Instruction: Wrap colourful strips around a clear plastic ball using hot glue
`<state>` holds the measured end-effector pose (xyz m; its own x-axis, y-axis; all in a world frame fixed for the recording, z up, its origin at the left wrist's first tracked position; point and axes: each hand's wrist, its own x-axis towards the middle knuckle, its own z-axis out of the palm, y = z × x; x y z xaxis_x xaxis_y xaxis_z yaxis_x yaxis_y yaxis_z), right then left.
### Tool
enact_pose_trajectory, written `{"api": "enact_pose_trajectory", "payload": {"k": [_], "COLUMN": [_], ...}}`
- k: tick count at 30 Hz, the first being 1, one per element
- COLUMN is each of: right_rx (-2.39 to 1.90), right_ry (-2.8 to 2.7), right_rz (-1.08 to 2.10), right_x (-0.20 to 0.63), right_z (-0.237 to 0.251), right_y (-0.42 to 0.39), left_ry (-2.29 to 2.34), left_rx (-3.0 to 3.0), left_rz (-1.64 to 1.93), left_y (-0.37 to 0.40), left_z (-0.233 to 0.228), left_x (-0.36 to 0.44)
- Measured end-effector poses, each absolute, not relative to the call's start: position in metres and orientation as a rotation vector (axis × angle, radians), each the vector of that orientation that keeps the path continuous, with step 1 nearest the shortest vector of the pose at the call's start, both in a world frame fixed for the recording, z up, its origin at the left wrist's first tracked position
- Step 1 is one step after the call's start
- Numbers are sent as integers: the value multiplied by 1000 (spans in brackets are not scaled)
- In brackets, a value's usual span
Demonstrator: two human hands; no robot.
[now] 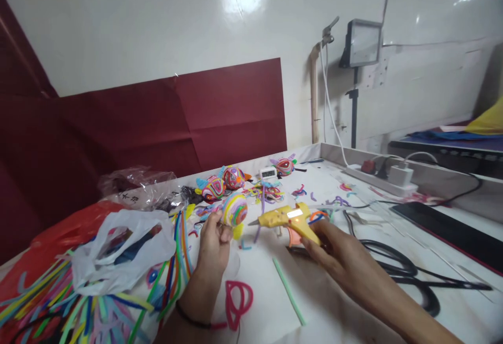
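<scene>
My left hand is closed around the lower left of a round craft ball wrapped in coloured pipe-cleaner strips, with a yellow piece at its underside. A yellow hot glue gun is gripped in my right hand, its nozzle pointing left, a short way to the right of the ball. From this angle I cannot tell whether the nozzle touches anything. Below my hands, a pink pipe cleaner bent into loops and a straight pale green pipe cleaner lie on the white table.
Bundled pipe cleaners and a white plastic bag fill the left. Finished-looking striped fish stand at the back near a small digital clock. Black scissors, a dark phone-like slab and a power strip are on the right.
</scene>
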<state>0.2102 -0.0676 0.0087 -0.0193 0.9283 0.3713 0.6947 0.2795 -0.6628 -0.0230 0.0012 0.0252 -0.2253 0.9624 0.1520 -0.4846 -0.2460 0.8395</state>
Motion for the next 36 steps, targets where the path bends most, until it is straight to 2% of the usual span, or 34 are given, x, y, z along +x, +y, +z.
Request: {"api": "enact_pose_trajectory", "payload": {"k": [9,18,25,36], "right_rx": [-972,-927,-962,-1058], "right_ry": [-1470,-1508,-1526,-1596], "right_rz": [522,500,348,357], "right_x": [201,194,195,200], "right_z": [22,19,9,-1], "right_y": [-67,-57,-54,-56], "left_ry": [859,993,1030,1068], "left_rx": [882,1046,1165,1294], "left_rz": [1759,1775,1714,1625], "left_y": [2,-2,-4,-8], "left_z": [17,18,17,15], "left_x": [-20,-13,-9,-6]}}
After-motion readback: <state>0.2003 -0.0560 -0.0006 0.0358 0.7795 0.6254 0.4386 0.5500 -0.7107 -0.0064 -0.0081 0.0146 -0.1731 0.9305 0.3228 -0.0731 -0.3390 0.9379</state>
